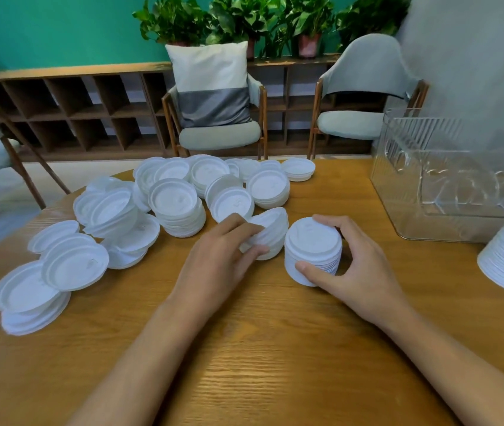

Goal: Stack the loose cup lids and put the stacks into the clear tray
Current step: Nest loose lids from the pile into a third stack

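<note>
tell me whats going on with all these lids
A person is stacking white cup lids at a wooden table. The right hand grips a neat upright stack, and the left hand holds a smaller tilted bunch right beside it. Many loose lids and short piles lie further left and behind. The clear tray stands off to the right.

matt white plastic lids (pixel 176 199), glossy clear plastic tray (pixel 447 179), grained wood table (pixel 260 348).

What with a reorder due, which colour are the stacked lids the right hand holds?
Plain white; the lid stack shows it best in the head view.
</note>
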{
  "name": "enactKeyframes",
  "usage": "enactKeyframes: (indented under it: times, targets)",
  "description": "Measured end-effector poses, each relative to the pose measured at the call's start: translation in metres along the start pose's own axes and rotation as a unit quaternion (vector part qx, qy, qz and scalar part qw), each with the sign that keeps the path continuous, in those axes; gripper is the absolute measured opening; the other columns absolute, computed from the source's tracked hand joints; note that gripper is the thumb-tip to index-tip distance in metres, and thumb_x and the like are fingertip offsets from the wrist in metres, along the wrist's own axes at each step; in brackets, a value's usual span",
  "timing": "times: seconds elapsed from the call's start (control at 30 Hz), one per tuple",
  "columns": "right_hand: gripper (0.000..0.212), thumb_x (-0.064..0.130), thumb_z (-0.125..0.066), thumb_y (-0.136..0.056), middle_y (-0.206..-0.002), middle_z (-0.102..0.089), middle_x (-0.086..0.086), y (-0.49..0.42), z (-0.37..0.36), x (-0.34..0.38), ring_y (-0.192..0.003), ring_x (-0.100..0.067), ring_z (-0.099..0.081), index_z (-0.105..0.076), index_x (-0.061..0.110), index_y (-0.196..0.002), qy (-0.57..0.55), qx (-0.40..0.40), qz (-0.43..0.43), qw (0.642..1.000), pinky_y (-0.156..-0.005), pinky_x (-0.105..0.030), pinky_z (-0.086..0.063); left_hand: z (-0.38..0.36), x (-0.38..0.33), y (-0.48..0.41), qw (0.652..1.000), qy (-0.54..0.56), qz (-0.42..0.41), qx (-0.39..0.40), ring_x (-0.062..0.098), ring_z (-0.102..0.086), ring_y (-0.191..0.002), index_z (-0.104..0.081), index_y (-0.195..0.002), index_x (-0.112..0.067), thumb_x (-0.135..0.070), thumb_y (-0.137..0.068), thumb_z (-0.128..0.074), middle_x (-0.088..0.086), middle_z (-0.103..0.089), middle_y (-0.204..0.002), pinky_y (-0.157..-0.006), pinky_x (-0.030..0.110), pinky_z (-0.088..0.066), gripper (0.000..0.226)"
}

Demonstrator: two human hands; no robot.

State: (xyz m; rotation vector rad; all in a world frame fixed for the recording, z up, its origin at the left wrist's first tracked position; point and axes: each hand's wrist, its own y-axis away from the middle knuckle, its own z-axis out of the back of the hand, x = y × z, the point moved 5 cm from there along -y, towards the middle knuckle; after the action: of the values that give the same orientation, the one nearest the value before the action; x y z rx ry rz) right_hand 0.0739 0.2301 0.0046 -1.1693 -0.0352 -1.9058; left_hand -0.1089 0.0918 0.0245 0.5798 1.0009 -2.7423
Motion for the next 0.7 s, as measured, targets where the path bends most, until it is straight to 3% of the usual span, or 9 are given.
enactKeyframes:
  times: [0.17, 0.3, 0.4, 0.53, 0.7]
  targets:
    - [0.074, 0.046, -0.090, -0.074, -0.130, -0.057, 0.027, -0.002, 0.003, -0.005, -0.123, 0.011, -0.050, -0.052, 0.042, -0.137, -0.011, -0.003, -0.009, 1.000, -0.091, -0.003, -0.040, 0.011, -0.005, -0.008, 0.989, 0.117, 0.073, -0.058, 0.014, -0.067, -0.088, -0.079, -0.101, -0.019, -0.032, -0.086, -0.084, -0.010, -0.070, -0.090, -0.079, 0.033, -0.056, 0.020]
    - [0.084, 0.051, -0.090, -0.073, -0.132, -0.053, 0.033, -0.002, 0.005, -0.007, -0.125, 0.016, -0.046, -0.044, 0.047, -0.144, -0.014, 0.002, -0.018, 1.000, -0.092, -0.002, -0.039, 0.010, -0.004, -0.013, 0.997, 0.039, 0.053, -0.033, 0.007, -0.063, -0.084, -0.082, -0.098, -0.020, -0.041, -0.081, -0.085, -0.015, -0.066, -0.088, -0.072, 0.036, -0.053, 0.028]
    - [0.086, 0.050, -0.090, -0.073, -0.131, -0.052, 0.035, -0.002, 0.005, -0.007, -0.125, 0.017, -0.045, -0.042, 0.049, -0.145, -0.018, 0.005, -0.020, 1.000, -0.092, -0.003, -0.039, 0.013, -0.005, -0.013, 0.994, 0.068, 0.075, -0.045, 0.011, -0.066, -0.086, -0.082, -0.099, -0.023, -0.038, -0.082, -0.086, -0.014, -0.069, -0.088, -0.075, 0.036, -0.055, 0.023]
    - [0.090, 0.051, -0.091, -0.073, -0.131, -0.050, 0.037, -0.003, 0.006, -0.008, -0.125, 0.017, -0.045, -0.039, 0.053, -0.146, -0.014, 0.007, -0.018, 1.000, -0.096, -0.008, -0.038, 0.012, -0.016, -0.023, 0.969, 0.181, 0.156, -0.068, 0.007, -0.071, -0.098, -0.073, -0.124, -0.029, -0.029, -0.091, -0.082, -0.015, -0.074, -0.105, -0.081, 0.030, -0.060, 0.034]
    - [0.091, 0.052, -0.089, -0.075, -0.135, -0.045, 0.039, -0.003, 0.009, -0.007, -0.125, 0.019, -0.043, -0.036, 0.054, -0.149, -0.006, 0.005, -0.010, 1.000, -0.092, 0.002, -0.036, -0.005, -0.028, -0.029, 0.918, 0.338, 0.194, -0.070, 0.015, -0.073, -0.111, -0.059, -0.145, -0.038, -0.022, -0.097, -0.076, -0.005, -0.071, -0.122, -0.085, 0.040, -0.065, 0.054]
